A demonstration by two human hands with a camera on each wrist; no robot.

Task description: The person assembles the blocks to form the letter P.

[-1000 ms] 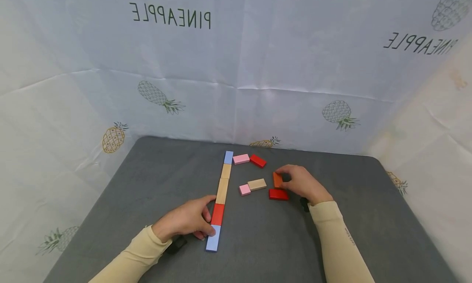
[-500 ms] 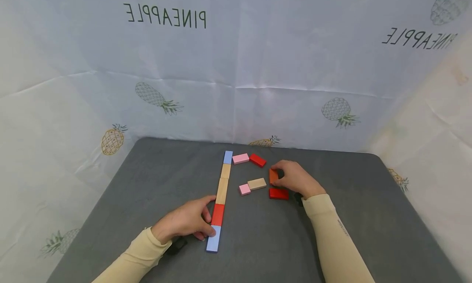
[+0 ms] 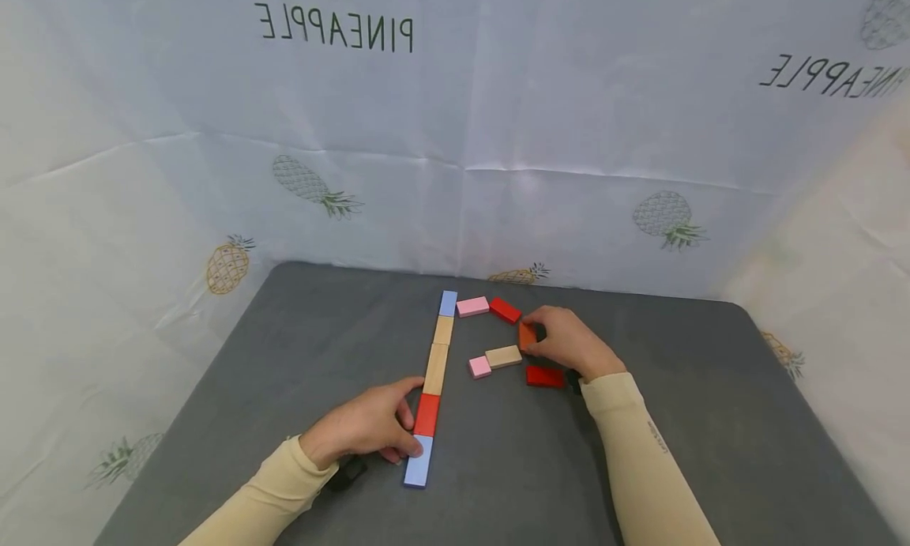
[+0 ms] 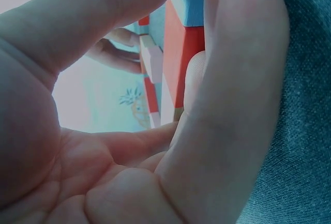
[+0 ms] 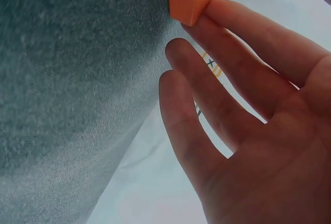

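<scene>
Between its thumb and index finger, my right hand (image 3: 574, 344) pinches an orange block (image 3: 527, 337) on the table, close to the end of a red block (image 3: 505, 310). In the right wrist view, the other fingers (image 5: 207, 100) extend away from it. My left hand (image 3: 366, 419) rests along the left side of a straight row of blocks. Its thumb touches the near light-blue block (image 3: 417, 468), and its index finger reaches the side of a wooden block (image 3: 436, 369). Between those two lies a red block (image 3: 426, 414).
The row continues through a shorter wooden block (image 3: 444, 329) to a blue block (image 3: 448, 303). A pink block (image 3: 472, 306) adjoins its far end. Further right lie a small pink block (image 3: 479, 367), a plain wooden block (image 3: 504, 356) and a red block (image 3: 545, 376). Grey cloth covers the table (image 3: 483, 491).
My right hand has slid the orange block left and slightly away, closer to the far red block. My left hand has stayed at the row. The head view has shifted a little.
</scene>
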